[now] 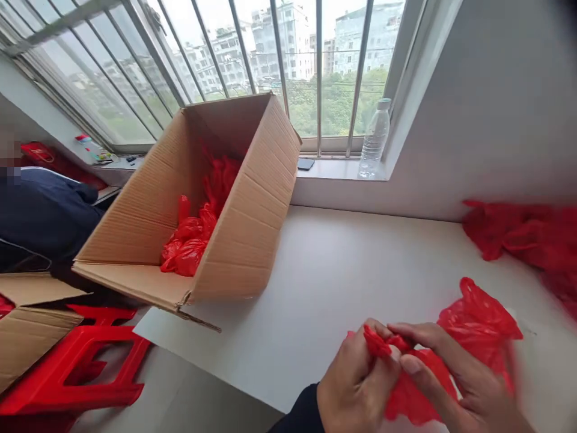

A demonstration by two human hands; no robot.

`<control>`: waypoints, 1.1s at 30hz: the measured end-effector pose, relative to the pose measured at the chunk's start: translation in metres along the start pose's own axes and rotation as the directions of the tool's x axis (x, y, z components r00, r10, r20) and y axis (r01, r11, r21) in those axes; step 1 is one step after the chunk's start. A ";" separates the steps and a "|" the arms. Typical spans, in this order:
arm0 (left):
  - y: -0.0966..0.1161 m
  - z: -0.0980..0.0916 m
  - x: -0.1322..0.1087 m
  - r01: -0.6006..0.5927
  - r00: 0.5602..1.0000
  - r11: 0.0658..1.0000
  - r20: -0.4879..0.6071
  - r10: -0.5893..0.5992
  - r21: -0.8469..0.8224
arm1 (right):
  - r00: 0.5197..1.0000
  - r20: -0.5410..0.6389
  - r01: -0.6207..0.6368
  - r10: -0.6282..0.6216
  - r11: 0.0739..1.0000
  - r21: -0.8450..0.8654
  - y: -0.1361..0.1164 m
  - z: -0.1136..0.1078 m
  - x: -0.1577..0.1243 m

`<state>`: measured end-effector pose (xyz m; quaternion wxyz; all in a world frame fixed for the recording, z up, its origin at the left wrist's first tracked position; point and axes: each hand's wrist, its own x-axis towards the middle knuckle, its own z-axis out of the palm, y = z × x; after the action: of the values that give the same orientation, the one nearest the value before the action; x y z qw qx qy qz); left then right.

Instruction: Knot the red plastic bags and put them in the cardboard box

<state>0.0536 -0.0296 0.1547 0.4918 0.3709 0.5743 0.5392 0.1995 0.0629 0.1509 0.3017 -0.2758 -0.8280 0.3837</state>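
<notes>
Near the front right of the white table, my left hand (360,379) is closed on the bunched top of a red plastic bag (417,391). My right hand (460,376) pinches the same bag from the right, its fingertips close to my left thumb. The lower part of the bag hangs between and below the hands. Just behind my right hand lies another red bag (480,313) with a loop sticking up. Several red bags (192,237) lie inside a large open cardboard box (243,240), tilted on the left part of the table.
The white table (347,258) meets the wall under a barred window. A plastic bottle (375,141) and a phone (306,163) are on the sill. Red bags (518,234) lie far right. At left are a person (45,204), a red stool (81,391) and another box (36,337).
</notes>
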 end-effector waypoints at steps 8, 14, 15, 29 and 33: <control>0.017 -0.015 0.014 0.172 0.971 0.941 0.211 -0.112 -0.291 | 0.984 -0.010 -0.173 0.178 0.967 0.189 -0.017 -0.008 0.008; 0.011 -0.023 0.029 0.221 0.970 0.881 0.190 -0.153 -0.418 | 0.994 -0.109 0.016 -0.008 0.997 0.071 -0.012 -0.006 0.001; 0.010 -0.024 0.030 0.209 0.974 0.883 0.166 -0.152 -0.419 | 0.996 -0.085 0.030 -0.025 0.998 0.055 -0.011 -0.005 0.000; -0.006 -0.022 0.030 -0.465 0.863 0.730 0.074 0.499 0.500 | 0.948 0.196 -0.290 0.251 0.935 0.207 0.015 0.008 0.013; -0.028 -0.022 0.034 -0.544 0.770 0.586 0.080 0.633 0.601 | 0.890 0.330 -0.409 0.315 0.871 0.273 0.020 0.009 0.014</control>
<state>0.0268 -0.0064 0.1205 0.1010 0.6345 0.5899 0.4891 0.1882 0.0801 0.1341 0.1479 -0.3160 -0.7171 0.6034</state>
